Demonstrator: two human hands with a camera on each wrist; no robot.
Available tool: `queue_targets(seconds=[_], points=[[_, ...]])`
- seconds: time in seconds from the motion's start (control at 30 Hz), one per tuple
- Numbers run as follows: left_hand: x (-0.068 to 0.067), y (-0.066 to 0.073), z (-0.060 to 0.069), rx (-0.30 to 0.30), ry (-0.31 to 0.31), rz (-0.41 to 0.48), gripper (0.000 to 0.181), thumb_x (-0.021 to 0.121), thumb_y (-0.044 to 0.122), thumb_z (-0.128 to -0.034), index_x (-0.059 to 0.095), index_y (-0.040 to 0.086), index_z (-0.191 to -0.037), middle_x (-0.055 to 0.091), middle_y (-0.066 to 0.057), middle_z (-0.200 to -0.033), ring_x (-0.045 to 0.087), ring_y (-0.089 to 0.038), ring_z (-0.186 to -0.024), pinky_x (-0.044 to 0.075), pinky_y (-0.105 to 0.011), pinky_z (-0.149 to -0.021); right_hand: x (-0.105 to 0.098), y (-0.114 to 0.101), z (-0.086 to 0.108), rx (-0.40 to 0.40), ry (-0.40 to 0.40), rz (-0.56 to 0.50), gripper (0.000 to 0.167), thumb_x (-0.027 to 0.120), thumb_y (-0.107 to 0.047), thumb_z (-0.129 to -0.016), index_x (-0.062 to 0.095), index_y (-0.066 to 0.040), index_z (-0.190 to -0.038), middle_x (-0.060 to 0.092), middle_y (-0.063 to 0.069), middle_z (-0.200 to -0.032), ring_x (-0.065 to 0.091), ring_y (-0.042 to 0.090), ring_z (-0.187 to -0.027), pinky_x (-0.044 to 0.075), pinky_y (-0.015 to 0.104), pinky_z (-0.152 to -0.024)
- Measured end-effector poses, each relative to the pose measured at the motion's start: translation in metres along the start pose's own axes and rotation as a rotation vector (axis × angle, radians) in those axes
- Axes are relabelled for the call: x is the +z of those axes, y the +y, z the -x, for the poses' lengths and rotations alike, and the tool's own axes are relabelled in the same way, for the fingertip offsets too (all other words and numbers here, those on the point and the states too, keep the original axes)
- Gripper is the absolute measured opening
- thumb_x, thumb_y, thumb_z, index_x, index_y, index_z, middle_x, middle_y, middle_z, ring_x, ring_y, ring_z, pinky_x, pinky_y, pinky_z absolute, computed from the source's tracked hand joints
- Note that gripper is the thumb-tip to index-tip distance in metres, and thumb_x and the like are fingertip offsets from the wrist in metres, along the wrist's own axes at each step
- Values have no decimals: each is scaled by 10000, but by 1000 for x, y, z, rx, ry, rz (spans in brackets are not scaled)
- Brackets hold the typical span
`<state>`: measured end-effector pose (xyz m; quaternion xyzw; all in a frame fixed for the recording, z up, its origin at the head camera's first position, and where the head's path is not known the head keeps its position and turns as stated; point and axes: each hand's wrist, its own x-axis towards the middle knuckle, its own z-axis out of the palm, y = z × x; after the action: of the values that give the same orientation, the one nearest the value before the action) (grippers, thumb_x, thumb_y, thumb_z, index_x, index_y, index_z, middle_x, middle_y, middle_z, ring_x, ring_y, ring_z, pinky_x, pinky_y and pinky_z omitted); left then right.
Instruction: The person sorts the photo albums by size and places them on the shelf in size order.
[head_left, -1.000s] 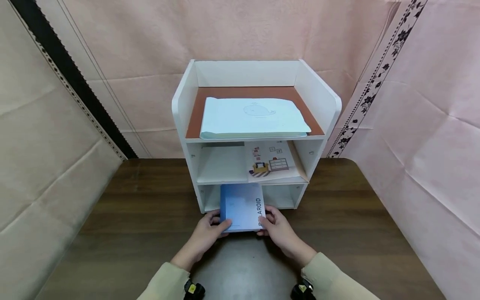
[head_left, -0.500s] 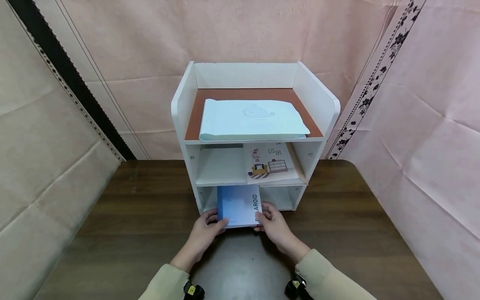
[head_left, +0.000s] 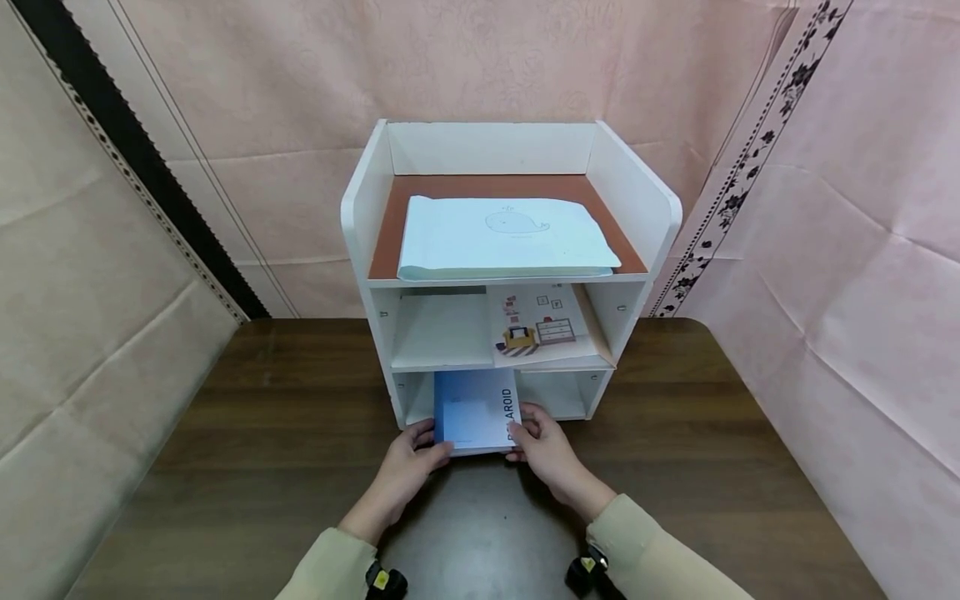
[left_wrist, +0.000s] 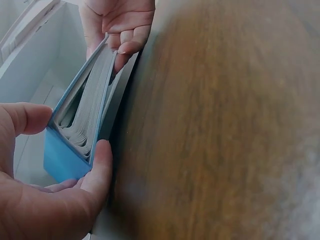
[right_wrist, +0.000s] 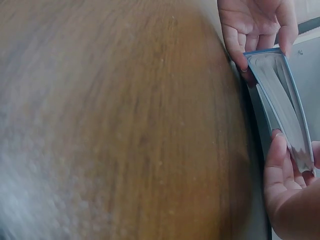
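Note:
A blue photo album [head_left: 476, 408] with dark lettering along its right side lies partly inside the bottom compartment of a white desk shelf [head_left: 386, 333]. My left hand [head_left: 412, 458] grips its near left corner, thumb on top and fingers below. At the opposite near corner, my right hand [head_left: 547, 450] pinches the album, the thumb over part of the lettering. Thick page edges of the album [left_wrist: 87, 100] face me in the left wrist view, between the two covers. The right wrist view shows both hands on the album [right_wrist: 280, 95] too. Its far end is hidden under the middle board.
On the shelf's top level lies a pale blue sheet stack [head_left: 510, 237] with a whale drawing. A printed white booklet [head_left: 543, 325] rests at the right of the middle level. The shelf stands on a brown wooden table [head_left: 712, 467], with pink cloth [head_left: 495, 67] behind.
The album has slid a little deeper into the bottom compartment and slightly to the left, with both hands holding it throughout. Over the last half second it has moved only slightly.

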<state>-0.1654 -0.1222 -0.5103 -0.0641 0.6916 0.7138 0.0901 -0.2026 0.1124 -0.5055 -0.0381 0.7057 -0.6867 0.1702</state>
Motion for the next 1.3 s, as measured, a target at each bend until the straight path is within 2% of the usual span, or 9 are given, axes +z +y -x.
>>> queue_targets(seconds=[0.1, 0.37, 0.67, 0.87, 1.03, 1.17, 1.3], points=[[0, -2, -1, 3, -3, 4, 702, 681, 126, -905, 285, -76, -1449, 409, -290, -1378, 585, -266, -1091, 525, -359, -883, -1, 2, -1, 4, -2, -10, 478, 471, -82, -1023, 296, 31, -1453, 583, 206, -1139, 628, 319, -922, 544, 480, -804], [-1, -4, -2, 14, -8, -11, 711, 688, 175, -909, 289, -45, -1454, 439, -272, -1351, 584, -275, -1083, 529, -369, -875, 2, 7, -1, -8, 18, 1, 458, 500, -143, -1022, 350, 16, -1424, 596, 197, -1092, 649, 274, -876, 563, 405, -762], [-3, -4, -3, 18, -43, -153, 734, 662, 308, -933, 275, -34, -1454, 490, -265, -1302, 654, -284, -986, 547, -373, -832, 1, 10, -3, -11, 5, 9, 429, 483, -131, -1027, 351, 63, -1385, 601, 199, -1067, 652, 306, -885, 566, 397, -764], [-4, -5, -1, 17, -44, -166, 743, 657, 285, -940, 250, -68, -1451, 515, -262, -1261, 660, -302, -961, 552, -387, -815, 0, 12, -2, -4, -20, 13, 453, 493, -147, -1026, 335, 78, -1385, 596, 203, -1067, 649, 290, -887, 564, 405, -779], [-4, -7, 1, -4, -56, -162, 740, 679, 307, -924, 287, -96, -1406, 543, -229, -1159, 662, -279, -919, 561, -365, -787, -4, 13, 1, 10, -43, 6, 495, 511, -175, -1021, 311, 90, -1389, 607, 189, -1048, 656, 294, -885, 566, 405, -775], [-5, -5, 2, 0, -62, -192, 735, 686, 349, -911, 337, -111, -1365, 570, -186, -1061, 671, -255, -865, 564, -337, -762, -9, 11, 3, 23, -88, 9, 536, 561, -163, -997, 298, 99, -1384, 631, 181, -1027, 666, 312, -888, 566, 399, -777], [-8, -2, 2, 17, -52, -221, 742, 713, 361, -887, 377, -112, -1350, 598, -170, -1031, 670, -249, -849, 566, -339, -741, -12, 8, 1, 2, -152, 47, 592, 618, -139, -963, 290, 99, -1394, 641, 168, -1052, 662, 308, -919, 563, 400, -787]])
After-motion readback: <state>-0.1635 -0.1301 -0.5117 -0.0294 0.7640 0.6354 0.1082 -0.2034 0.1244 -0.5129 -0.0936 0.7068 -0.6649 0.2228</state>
